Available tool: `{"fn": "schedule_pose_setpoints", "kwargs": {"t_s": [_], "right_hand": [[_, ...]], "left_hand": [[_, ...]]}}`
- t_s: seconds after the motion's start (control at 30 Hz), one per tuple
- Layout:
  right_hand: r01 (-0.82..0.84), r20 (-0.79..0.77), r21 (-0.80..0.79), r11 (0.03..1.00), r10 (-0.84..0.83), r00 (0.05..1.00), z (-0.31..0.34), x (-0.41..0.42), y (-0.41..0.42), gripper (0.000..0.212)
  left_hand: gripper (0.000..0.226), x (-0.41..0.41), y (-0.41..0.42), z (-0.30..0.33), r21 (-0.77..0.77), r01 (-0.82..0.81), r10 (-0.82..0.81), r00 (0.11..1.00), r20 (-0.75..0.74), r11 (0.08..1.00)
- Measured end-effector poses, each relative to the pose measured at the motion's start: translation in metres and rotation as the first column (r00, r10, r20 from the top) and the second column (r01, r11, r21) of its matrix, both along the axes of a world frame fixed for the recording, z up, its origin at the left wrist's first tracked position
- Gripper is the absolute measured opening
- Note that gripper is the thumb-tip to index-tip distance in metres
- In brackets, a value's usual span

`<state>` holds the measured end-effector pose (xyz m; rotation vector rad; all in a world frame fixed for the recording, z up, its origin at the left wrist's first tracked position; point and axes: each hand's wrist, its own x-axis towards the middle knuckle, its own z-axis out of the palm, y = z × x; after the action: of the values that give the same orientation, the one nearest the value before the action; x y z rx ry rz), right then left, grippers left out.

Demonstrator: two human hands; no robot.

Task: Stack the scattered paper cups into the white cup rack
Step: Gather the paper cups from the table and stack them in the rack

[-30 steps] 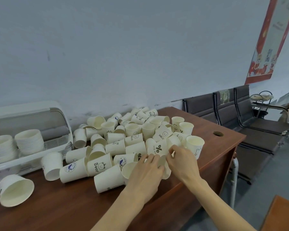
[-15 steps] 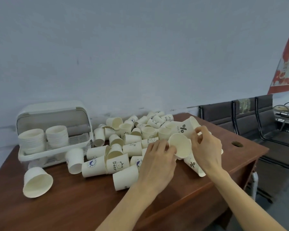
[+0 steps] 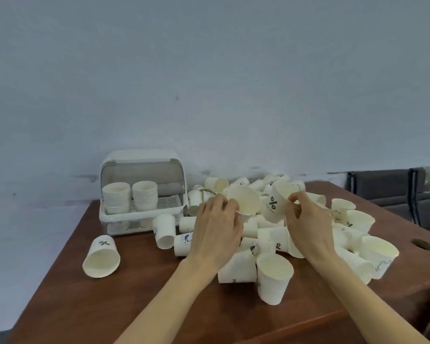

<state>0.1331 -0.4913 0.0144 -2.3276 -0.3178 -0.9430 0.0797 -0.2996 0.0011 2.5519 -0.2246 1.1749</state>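
Head view. My left hand (image 3: 217, 228) grips a plain paper cup (image 3: 243, 201) near its base, mouth turned toward me; my right hand (image 3: 305, 224) pinches a percent-marked cup (image 3: 274, 203) at its wall, held just beside the first. Both cups are raised over the heap of scattered cups (image 3: 271, 234), which covers the worktop (image 3: 109, 306) from 12 to 3 o'clock of my hands. The white cup rack (image 3: 143, 192) stands at 10 o'clock, lid up, two nested stacks (image 3: 129, 197) inside. One lone cup (image 3: 101, 256) lies on its side at 8 o'clock, apart from the heap. Judged handling: these cups are very light, thin-walled and easily crushed; the rolled rim and the base are stiffest, so a light hold there should serve, nesting cup into cup before carrying to the rack.
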Motion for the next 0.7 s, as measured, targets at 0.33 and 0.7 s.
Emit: {"fn": "schedule_pose_setpoints", "kwargs": {"t_s": [0.33,0.7], "right_hand": [[-0.249,0.029,-0.083,0.965,0.252,0.967,0.004,-0.002,0.126,0.012],[-0.370,0.032,-0.232,0.900,0.387,0.921,0.009,-0.004,0.233,0.011]], "left_hand": [[0.015,-0.051,0.198,-0.014,-0.292,-0.460,0.474,0.880,-0.023,0.839],[0.019,-0.065,0.264,-0.083,-0.354,-0.616,0.508,0.784,-0.356,0.703]]}}
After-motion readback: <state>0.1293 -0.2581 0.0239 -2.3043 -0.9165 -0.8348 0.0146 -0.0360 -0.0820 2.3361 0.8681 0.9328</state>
